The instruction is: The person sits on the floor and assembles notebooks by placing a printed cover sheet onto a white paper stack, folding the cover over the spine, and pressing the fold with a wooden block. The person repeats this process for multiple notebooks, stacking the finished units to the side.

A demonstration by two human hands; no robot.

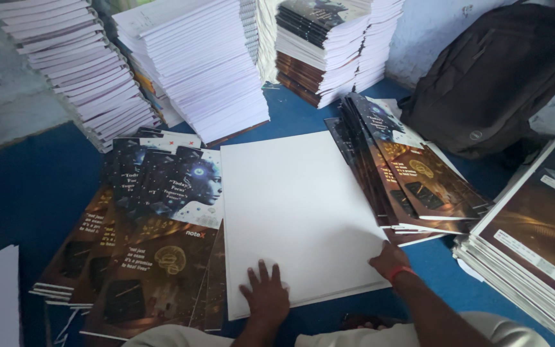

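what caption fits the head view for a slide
Both hands, left and right, press on a white sheet between fanned printed covers.

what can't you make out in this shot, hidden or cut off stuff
Head view only:
- Underside of the white sheet stack: it lies flat, with the left hand and right hand on it.
- Printed covers on the right: fanned, each overlapping the next.
- Backpack: top cut off by the frame edge.
- Left paper stacks: tops cut off.
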